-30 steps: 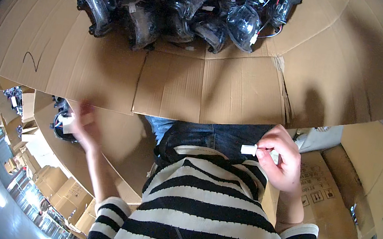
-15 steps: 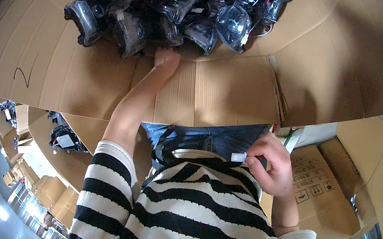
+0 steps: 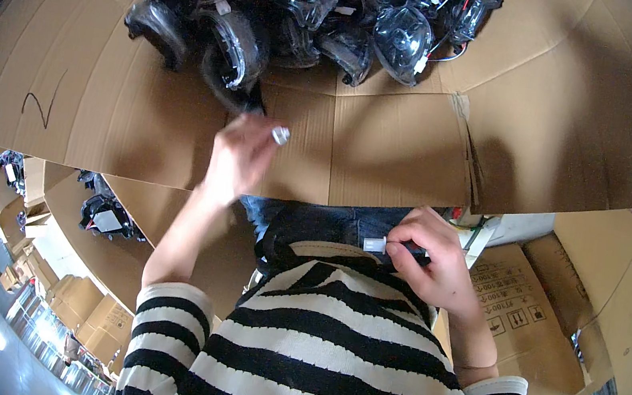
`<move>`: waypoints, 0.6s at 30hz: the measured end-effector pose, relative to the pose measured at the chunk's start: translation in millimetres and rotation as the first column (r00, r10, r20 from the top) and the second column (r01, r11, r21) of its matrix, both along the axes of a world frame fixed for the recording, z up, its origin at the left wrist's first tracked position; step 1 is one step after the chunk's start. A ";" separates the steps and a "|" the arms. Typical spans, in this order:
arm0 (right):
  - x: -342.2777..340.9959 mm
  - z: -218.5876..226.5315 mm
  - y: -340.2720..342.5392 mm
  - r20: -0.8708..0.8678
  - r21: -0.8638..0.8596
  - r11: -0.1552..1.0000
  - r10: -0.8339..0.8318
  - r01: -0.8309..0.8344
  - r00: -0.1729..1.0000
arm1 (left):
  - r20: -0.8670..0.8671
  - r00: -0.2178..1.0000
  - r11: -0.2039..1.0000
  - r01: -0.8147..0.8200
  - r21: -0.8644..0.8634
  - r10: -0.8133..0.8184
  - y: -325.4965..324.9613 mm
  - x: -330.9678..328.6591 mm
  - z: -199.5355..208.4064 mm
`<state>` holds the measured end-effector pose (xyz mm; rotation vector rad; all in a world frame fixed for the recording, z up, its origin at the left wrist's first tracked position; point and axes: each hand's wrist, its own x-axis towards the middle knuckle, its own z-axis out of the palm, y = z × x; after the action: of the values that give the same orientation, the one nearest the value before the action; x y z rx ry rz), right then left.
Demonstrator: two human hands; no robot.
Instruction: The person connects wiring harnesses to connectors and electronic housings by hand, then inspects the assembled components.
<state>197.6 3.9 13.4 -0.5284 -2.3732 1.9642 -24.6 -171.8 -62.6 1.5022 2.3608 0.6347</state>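
My left hand [image 3: 239, 156] is closed, smeared by motion, just below a heap of black lamp units with clear lenses [image 3: 404, 42]. A small white connector [image 3: 280, 135] sticks out at its fingertips, and a blurred dark lead or strip [image 3: 253, 101] runs from the hand up to the nearest lamp unit [image 3: 235, 53]. At my waist, my right hand [image 3: 433, 258] pinches a white plug connector [image 3: 375, 245] between thumb and forefinger. Something dark lies behind those fingers, mostly hidden. The two connectors are apart.
The lamp units lie in a large cardboard box [image 3: 395, 148], whose near edge crosses in front of my waist. Loose red, blue and white wires [image 3: 467, 5] show among them. More black units [image 3: 107, 217] lie in cardboard at left, and a printed carton [image 3: 530, 308] stands at right.
My left hand has come back from under the lamp units toward me, bringing a white connector into sight. My right hand has shifted slightly left and up, still holding its plug connector.
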 end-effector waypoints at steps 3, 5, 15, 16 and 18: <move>-1.4 -0.2 -5.9 0.014 0.009 1.000 -0.030 0.030 0.999 | 0.258 0.944 0.971 0.162 0.175 -0.204 8.5 38.8 38.3; -2.5 3.3 -9.9 0.030 -0.006 0.998 -0.056 0.056 0.998 | 0.426 0.875 0.966 0.152 0.209 -0.229 14.7 58.4 50.6; -0.7 4.7 -21.2 0.019 -0.060 0.989 -0.131 0.132 0.991 | 0.392 0.900 0.968 0.107 0.225 -0.191 15.3 75.8 44.3; 0.6 5.0 -22.2 0.019 -0.029 0.990 -0.136 0.136 0.991 | 0.395 0.898 0.968 0.109 0.226 -0.193 15.2 76.9 43.9; 3.0 5.0 -24.0 0.017 -0.010 0.990 -0.140 0.140 0.990 | 0.372 0.910 0.957 0.080 0.279 -0.184 15.1 78.6 43.9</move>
<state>200.5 -20.2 18.4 -0.6930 -2.2668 1.9217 54.0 -156.7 -18.7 1.4521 1.9087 1.1290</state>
